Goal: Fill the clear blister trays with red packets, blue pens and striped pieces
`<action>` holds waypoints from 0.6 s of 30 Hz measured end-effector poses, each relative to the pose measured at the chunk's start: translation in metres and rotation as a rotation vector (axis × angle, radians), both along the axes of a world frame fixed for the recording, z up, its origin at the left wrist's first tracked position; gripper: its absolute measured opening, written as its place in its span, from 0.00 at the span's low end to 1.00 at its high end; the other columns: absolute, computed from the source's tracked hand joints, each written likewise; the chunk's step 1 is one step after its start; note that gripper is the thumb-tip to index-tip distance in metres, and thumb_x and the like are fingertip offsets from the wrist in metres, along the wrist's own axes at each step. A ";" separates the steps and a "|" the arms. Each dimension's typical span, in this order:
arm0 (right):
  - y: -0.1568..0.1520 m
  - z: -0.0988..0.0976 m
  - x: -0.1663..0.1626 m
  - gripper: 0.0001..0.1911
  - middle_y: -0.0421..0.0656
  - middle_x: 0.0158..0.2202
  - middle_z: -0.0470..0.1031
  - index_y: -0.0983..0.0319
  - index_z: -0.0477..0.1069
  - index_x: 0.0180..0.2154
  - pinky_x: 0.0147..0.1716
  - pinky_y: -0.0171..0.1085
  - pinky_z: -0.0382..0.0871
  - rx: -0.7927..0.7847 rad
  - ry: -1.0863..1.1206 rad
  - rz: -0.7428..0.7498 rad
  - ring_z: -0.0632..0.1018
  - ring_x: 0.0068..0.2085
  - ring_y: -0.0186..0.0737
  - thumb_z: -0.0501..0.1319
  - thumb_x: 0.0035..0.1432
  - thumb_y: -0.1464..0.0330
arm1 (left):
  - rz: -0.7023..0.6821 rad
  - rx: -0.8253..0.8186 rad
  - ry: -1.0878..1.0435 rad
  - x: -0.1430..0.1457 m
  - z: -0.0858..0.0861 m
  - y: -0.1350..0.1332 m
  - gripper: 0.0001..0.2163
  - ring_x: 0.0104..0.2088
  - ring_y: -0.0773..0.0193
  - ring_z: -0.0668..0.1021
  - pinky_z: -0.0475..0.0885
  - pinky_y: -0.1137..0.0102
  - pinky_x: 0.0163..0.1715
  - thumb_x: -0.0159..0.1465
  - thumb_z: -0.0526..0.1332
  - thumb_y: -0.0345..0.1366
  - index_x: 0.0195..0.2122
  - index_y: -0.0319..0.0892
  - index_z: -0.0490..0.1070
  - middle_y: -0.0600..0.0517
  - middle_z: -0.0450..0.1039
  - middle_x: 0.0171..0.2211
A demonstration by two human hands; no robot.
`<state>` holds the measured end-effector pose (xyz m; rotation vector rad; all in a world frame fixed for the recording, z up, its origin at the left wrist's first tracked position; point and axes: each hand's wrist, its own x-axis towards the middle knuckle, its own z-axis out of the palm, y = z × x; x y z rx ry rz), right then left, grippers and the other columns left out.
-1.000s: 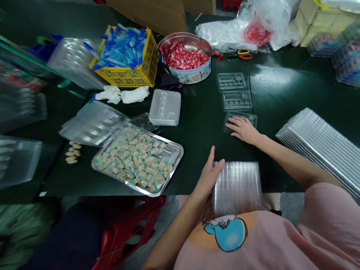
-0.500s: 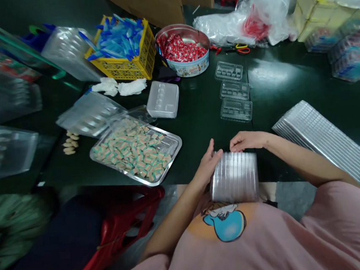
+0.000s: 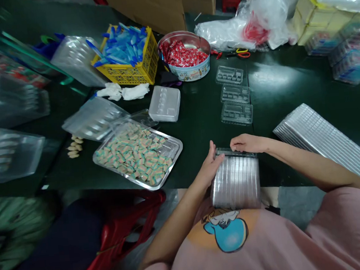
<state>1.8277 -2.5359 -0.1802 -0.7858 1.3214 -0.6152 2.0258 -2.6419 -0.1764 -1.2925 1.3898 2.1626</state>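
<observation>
A stack of nested clear plastic trays [image 3: 234, 182] lies on its side at the table's front edge, against my body. My left hand [image 3: 209, 168] holds the stack at its left side, thumb over the top and fingers along the far corner. My right hand [image 3: 247, 143] has its fingers curled and pinched at the rim of the farthest clear plastic tray [image 3: 224, 152], which stands slightly apart from the stack. Three clear trays [image 3: 235, 112] lie in a column beyond my hands. To the right rests another long stack of trays [image 3: 325, 142].
On the left are a metal tray [image 3: 177, 152] of small wrapped pieces, a white plastic tray [image 3: 164, 103] and larger clear trays [image 3: 97, 117]. Behind stand a yellow basket [image 3: 129, 74] of blue pens, a tin [image 3: 193, 72] of red packets and scissors [image 3: 242, 53]. A red chair [image 3: 129, 237] is left.
The farthest tray has come away from the stack at my right fingers, leaving a gap. My left hand stays on the stack. The view has shifted slightly.
</observation>
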 end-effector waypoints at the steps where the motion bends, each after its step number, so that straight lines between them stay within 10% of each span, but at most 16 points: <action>1: -0.001 -0.005 -0.004 0.07 0.37 0.26 0.68 0.63 0.69 0.30 0.31 0.33 0.61 -0.014 0.053 -0.022 0.68 0.28 0.32 0.55 0.56 0.67 | -0.007 0.002 -0.001 0.000 0.001 0.000 0.42 0.70 0.54 0.48 0.46 0.59 0.67 0.64 0.60 0.46 0.71 0.46 0.32 0.44 0.40 0.71; 12: -0.001 -0.067 -0.033 0.12 0.50 0.41 0.75 0.62 0.74 0.42 0.46 0.40 0.67 -0.073 0.841 -0.220 0.75 0.43 0.44 0.53 0.64 0.68 | -0.021 -0.063 -0.056 0.016 0.003 0.004 0.40 0.69 0.52 0.52 0.50 0.58 0.66 0.62 0.61 0.50 0.70 0.52 0.41 0.47 0.47 0.70; 18: 0.037 -0.053 0.011 0.29 0.55 0.62 0.65 0.60 0.66 0.59 0.55 0.53 0.61 -0.499 0.851 0.213 0.65 0.61 0.56 0.62 0.60 0.55 | -0.019 -0.040 -0.079 0.016 0.006 0.005 0.41 0.69 0.51 0.54 0.50 0.58 0.66 0.62 0.60 0.53 0.70 0.48 0.41 0.43 0.49 0.70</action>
